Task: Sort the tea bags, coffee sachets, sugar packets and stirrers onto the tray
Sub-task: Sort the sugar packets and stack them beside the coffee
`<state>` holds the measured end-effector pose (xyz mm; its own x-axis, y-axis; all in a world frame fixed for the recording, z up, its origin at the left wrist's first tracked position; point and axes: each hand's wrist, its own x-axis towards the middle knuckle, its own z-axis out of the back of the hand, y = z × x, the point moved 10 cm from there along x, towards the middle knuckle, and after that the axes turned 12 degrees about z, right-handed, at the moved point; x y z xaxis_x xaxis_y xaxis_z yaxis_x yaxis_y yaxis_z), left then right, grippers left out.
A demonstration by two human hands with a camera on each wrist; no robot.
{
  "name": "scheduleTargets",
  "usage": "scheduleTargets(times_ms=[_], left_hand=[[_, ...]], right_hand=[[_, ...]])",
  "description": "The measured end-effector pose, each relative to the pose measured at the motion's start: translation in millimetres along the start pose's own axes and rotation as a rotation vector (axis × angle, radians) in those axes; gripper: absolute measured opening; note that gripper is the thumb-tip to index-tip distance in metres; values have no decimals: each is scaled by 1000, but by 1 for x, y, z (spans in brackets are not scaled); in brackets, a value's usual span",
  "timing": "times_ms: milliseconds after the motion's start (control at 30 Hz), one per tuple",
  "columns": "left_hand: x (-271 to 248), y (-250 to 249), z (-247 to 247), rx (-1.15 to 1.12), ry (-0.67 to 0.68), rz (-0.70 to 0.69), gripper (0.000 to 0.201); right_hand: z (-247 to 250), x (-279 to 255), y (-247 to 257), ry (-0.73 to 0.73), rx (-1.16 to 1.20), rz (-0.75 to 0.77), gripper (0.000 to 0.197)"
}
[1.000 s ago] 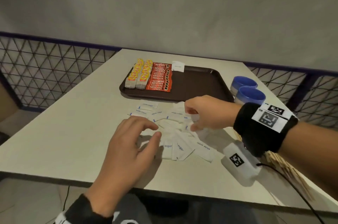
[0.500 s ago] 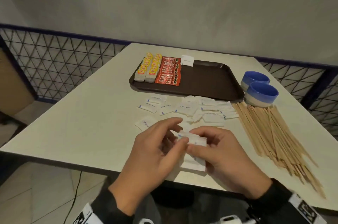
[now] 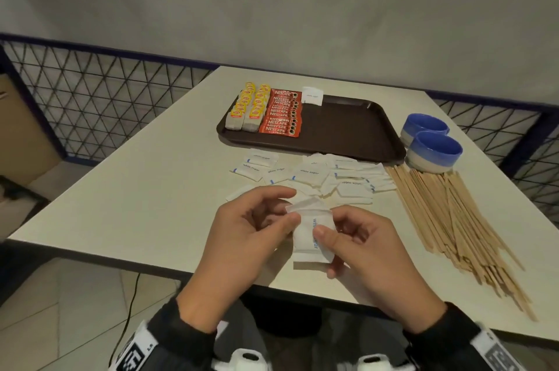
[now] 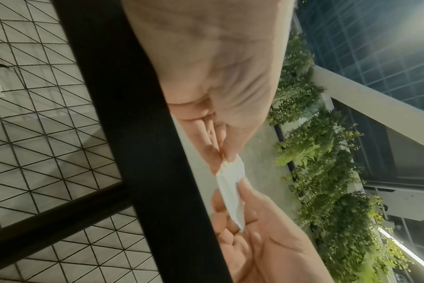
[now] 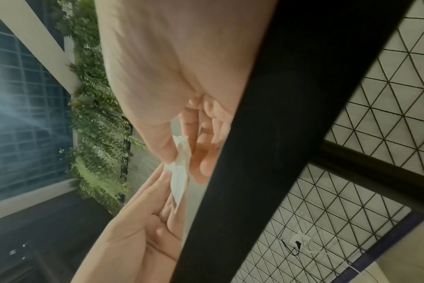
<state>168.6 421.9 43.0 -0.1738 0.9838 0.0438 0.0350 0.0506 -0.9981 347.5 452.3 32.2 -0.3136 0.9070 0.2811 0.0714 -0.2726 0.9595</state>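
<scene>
White sugar packets point(image 3: 311, 237) sit stacked above the table's near edge, pinched by the left hand point(image 3: 242, 237) at the top and the right hand point(image 3: 363, 246) on the face. Loose sugar packets point(image 3: 311, 174) lie beyond, before the brown tray point(image 3: 348, 128).

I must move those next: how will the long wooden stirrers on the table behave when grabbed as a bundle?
The thin flat wooden stirrers lie fanned and crossing in a loose pile, so they would probably splay and slide apart. They look light and stiff, likely snapping if bent. Being flat, they should not roll.
</scene>
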Motion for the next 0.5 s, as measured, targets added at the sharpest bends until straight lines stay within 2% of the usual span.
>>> scheduleTargets(times_ms=[133,267,500], left_hand=[[1,3,-4,7,39,42,30],[0,4,-11,17,108,77,34],[3,6,-4,-53,50,107,29]], right_hand=[[2,-1,-7,-37,68,-30,21],[3,-1,-6,-62,66,-28,21],[-2,-1,-1,-16,157,-26,28]])
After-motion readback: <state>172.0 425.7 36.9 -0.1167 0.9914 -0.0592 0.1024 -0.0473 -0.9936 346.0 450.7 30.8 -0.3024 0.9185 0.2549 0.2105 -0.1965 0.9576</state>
